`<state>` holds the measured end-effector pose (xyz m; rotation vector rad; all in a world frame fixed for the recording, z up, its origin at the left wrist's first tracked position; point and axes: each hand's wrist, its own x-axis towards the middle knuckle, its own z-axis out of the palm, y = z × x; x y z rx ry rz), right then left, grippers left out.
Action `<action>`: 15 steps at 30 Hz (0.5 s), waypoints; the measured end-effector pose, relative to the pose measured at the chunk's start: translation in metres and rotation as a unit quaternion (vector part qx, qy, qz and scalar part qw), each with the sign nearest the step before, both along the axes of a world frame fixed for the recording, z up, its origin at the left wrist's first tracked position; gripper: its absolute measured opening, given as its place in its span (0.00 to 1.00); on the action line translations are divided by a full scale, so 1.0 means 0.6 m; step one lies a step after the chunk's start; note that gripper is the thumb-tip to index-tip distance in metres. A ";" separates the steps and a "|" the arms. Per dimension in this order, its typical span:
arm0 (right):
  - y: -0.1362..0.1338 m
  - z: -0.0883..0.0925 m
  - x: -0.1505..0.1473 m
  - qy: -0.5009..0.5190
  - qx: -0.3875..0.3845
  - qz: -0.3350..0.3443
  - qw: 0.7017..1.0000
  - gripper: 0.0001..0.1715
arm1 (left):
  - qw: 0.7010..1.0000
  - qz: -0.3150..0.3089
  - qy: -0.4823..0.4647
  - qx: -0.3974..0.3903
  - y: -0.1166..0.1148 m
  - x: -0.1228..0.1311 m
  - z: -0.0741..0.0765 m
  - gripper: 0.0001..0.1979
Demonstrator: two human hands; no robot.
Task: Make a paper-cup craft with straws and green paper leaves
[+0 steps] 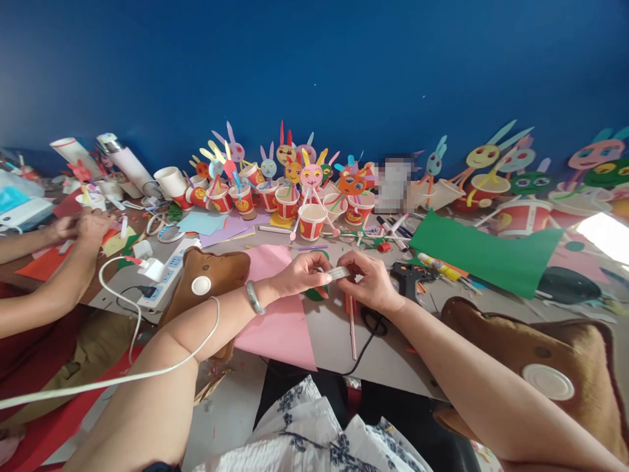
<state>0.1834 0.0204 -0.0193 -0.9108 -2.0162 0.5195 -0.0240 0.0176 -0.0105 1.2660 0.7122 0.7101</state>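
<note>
Over the middle of the table, my left hand [301, 274] and my right hand [372, 280] hold a small whitish strip [338, 273] between them. The fingertips of each hand pinch one end of it; what exactly it is, I cannot make out. Below my left fingers, a green paper piece [314, 293] shows partly, beside a large pink paper sheet [275, 321]. A thin pink strip [352, 337] lies below my right hand. Just right of that hand rests a black glue gun [409, 278], and a yellow glue stick [435, 263] is beyond it.
Paper-cup figures with rabbit-like heads [312, 219] line the blue wall. Brown plush cushions [535, 354] flank my arms. A white power strip [170, 275] and cable [132, 328] lie left. Green paper [484, 255] is at right. A co-worker's hands [83, 229] work at far left.
</note>
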 end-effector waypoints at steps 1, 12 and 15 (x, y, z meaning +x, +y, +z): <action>0.000 0.000 0.000 0.001 -0.001 0.002 1.000 0.08 | 1.000 0.001 -0.002 0.004 0.000 0.000 -0.001 0.22; -0.001 0.002 -0.002 0.002 -0.026 -0.003 1.000 0.07 | 0.999 0.012 0.017 0.049 -0.002 0.004 -0.002 0.23; -0.001 0.001 -0.002 0.004 -0.028 -0.008 1.000 0.08 | 0.999 0.013 0.014 0.051 -0.004 0.003 0.000 0.22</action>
